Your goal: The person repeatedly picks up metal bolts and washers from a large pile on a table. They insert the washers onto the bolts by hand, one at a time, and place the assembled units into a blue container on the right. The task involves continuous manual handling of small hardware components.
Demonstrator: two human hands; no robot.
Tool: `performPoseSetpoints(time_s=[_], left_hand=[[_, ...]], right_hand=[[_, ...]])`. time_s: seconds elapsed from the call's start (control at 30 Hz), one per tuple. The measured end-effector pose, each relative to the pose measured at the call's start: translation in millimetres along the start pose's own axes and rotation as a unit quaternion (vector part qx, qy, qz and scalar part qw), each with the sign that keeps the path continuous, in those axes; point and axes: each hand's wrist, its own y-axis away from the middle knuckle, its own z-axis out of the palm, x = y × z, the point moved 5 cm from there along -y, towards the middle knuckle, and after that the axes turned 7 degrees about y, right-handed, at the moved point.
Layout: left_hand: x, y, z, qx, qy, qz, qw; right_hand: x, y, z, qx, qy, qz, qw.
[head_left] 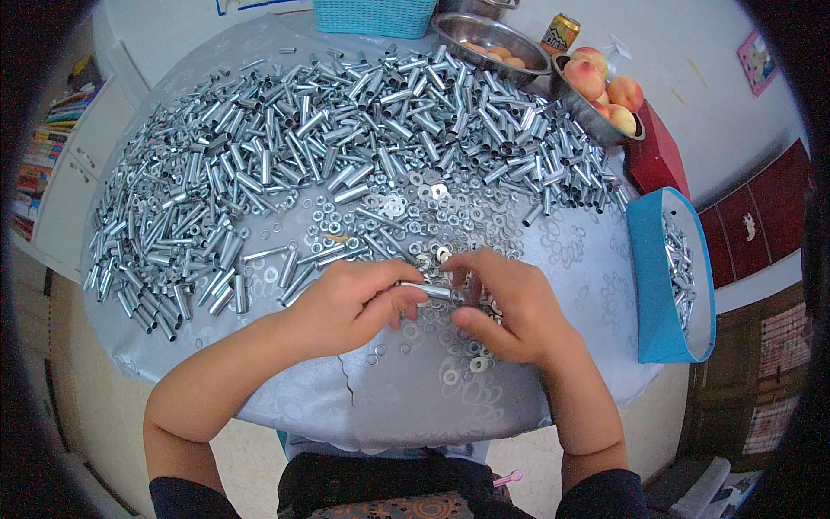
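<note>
My left hand grips a short silver metal tube that points to the right. My right hand meets the tube's free end, its fingers pinched there over a small washer that I can barely make out. Both hands hover above loose flat washers scattered on the round table with its grey patterned cloth. A big heap of the same silver tubes covers the far half of the table and its left side.
A blue bin holding several tubes stands at the table's right edge. Behind the heap are a steel bowl of peaches, a second steel bowl, a drink can and a turquoise basket.
</note>
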Motion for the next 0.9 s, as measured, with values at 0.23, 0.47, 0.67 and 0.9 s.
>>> performPoseSetpoints(time_s=[0.23, 0.47, 0.67, 0.9], left_hand=[[1, 0, 0, 0.001, -0.007, 0.016, 1.000], [2, 1, 2, -0.004, 0.002, 0.031, 0.999], [2, 2, 2, -0.005, 0.005, 0.035, 0.999], [5, 2, 1, 0.001, -0.024, 0.055, 0.998]], right_hand=[[1, 1, 2, 0.052, -0.087, 0.007, 0.995], [0, 0, 4, 0.017, -0.061, -0.031, 0.997], [5, 1, 5, -0.033, -0.036, -0.023, 0.999], [1, -1, 5, -0.005, -0.037, -0.027, 0.999]])
